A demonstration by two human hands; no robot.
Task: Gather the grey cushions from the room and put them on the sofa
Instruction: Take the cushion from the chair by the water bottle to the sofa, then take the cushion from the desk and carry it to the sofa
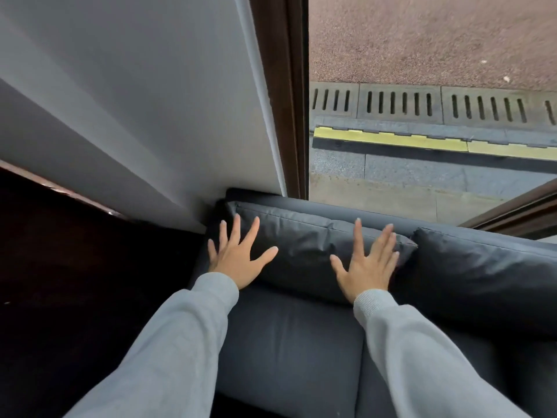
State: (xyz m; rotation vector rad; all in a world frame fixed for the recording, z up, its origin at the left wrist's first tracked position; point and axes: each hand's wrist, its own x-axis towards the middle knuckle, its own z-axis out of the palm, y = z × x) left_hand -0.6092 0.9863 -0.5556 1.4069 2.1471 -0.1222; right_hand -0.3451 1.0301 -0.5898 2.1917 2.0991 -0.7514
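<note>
A dark grey cushion [304, 242] leans against the backrest at the left end of the dark grey sofa [289, 351]. My left hand [239, 256] lies flat on the cushion's left side with its fingers spread. My right hand [367, 267] lies flat on the cushion's right side, fingers spread too. Neither hand grips anything. A second dark grey cushion [482, 276] leans on the backrest to the right, touching the first one. Both arms wear light grey sleeves.
A white wall [135, 101] rises behind the sofa's left end. A dark wooden window frame [286, 95] stands right behind the backrest, with pavement and a drain grate [422, 104] outside. A dark area [75, 282] lies left of the sofa.
</note>
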